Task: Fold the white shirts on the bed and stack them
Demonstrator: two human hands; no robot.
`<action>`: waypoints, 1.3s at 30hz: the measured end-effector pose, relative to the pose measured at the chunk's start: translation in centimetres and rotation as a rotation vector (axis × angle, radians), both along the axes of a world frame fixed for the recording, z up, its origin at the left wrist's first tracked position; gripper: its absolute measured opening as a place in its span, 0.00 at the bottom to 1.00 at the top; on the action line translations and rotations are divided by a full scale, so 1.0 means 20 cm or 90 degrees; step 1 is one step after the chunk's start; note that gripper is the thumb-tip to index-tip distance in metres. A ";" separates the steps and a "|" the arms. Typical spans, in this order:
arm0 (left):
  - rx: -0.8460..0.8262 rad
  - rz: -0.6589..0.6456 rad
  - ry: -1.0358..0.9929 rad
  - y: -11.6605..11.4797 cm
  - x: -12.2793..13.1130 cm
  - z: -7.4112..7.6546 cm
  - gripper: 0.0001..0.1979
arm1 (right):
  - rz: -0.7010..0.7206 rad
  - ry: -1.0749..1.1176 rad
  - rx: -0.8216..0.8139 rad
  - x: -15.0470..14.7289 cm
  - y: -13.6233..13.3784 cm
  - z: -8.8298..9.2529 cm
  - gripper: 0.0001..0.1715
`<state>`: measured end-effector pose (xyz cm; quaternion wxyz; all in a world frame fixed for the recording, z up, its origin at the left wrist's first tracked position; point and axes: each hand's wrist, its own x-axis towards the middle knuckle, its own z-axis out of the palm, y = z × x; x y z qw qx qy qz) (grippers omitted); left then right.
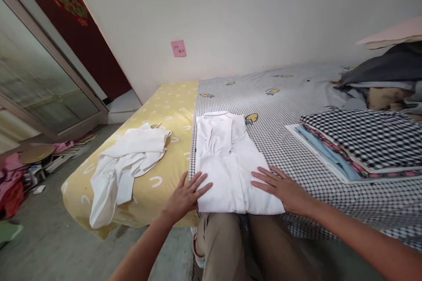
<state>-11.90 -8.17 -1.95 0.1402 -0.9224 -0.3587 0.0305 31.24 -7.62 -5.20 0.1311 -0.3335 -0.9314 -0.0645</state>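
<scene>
Along the near edge of a bed spread with a black-and-white checked sheet (pixel 270 134), a person seated with knees (pixel 224 246) against the side lays both bare hands on a folded white shirt (pixel 224 175). The left hand (pixel 187 195) rests over the garment's near left edge and the right hand (pixel 286 189) over its right edge, fingers spread wide and neither closed on cloth; the shirt lies between them, its near hem just above the knees and its collar (pixel 216 114) at the far end, beyond the reach of the fingertips. Such a placement, one palm to each side, appears meant to keep the fabric flat and the edges in line, while the mattress offers a firm surface within easy reach. The far part of the shirt, rumpled near the collar, lies free of either hand. To the left, on a yellow sheet (pixel 178 160), a second white garment (pixel 132 145) sprawls loosely, apart from the first, perhaps to keep it out of the way. At right sits a neat pile topped by a gingham cloth (pixel 365 138), with light blue fabric (pixel 339 158) showing beneath, squared as if for tidy stacking. A pink note (pixel 178 48) is stuck to the wall behind.
</scene>
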 end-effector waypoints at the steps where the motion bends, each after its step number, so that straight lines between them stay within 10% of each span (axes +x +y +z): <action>1: 0.001 0.002 -0.015 0.00 0.00 -0.02 0.52 | -0.008 0.012 0.000 0.00 0.00 0.00 0.58; 13: -0.043 0.108 -0.179 0.01 0.04 -0.06 0.37 | -0.100 0.118 -0.041 -0.07 0.03 -0.04 0.34; 23: -0.158 0.225 -0.336 0.06 0.10 0.20 0.24 | -0.156 0.348 -0.245 -0.12 0.05 0.16 0.18; 32: -0.220 0.096 -0.292 -0.28 0.04 0.14 0.20 | -0.134 0.300 -0.264 0.01 -0.35 0.21 0.17; 39: -0.338 0.117 -0.347 -0.57 0.01 0.26 0.17 | -0.104 0.269 -0.265 0.08 -0.48 0.13 0.13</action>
